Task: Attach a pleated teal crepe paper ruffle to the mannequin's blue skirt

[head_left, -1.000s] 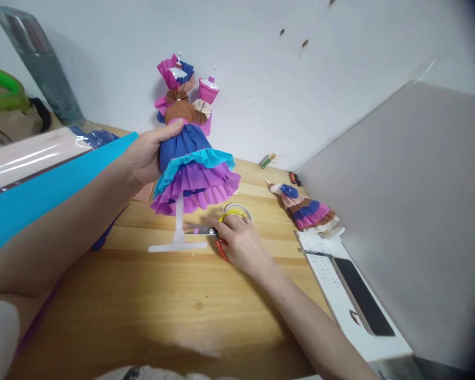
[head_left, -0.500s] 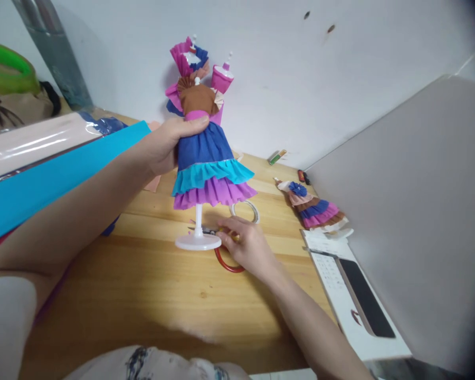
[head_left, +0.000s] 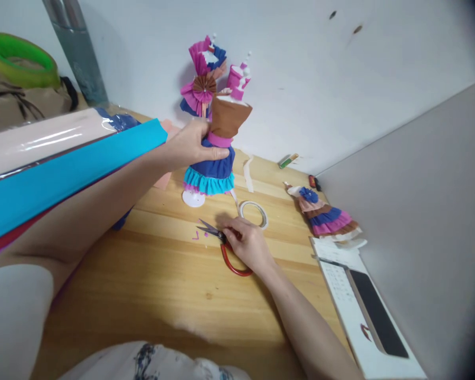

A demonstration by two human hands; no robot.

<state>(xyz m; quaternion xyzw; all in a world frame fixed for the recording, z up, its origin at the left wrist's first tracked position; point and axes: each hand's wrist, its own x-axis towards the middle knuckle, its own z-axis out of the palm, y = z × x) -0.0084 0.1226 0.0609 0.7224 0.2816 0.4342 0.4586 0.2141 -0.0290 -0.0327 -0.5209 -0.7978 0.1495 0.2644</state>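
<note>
My left hand is wrapped round the waist of a mini mannequin in a crepe paper dress, brown above, with a pink belt and blue, turquoise and purple ruffles. The mannequin leans toward me, its white round base below the skirt. My right hand is closed over the handles of red-handled scissors; whatever its fingertips pinch is hidden. The scissors' blades lie on the table, pointing left, beside small purple scraps. A roll of white tape sits just behind my right hand.
More dressed mannequins stand at the back wall. Another layered dress lies at right, near a phone on white paper. Rolled crepe paper, a green-rimmed bag and a bottle are at left.
The mannequin has tipped, its top toward me and its base farther back, exposing the scissors' blades and scraps. My right hand stays by the scissors. The view has shifted slightly.
</note>
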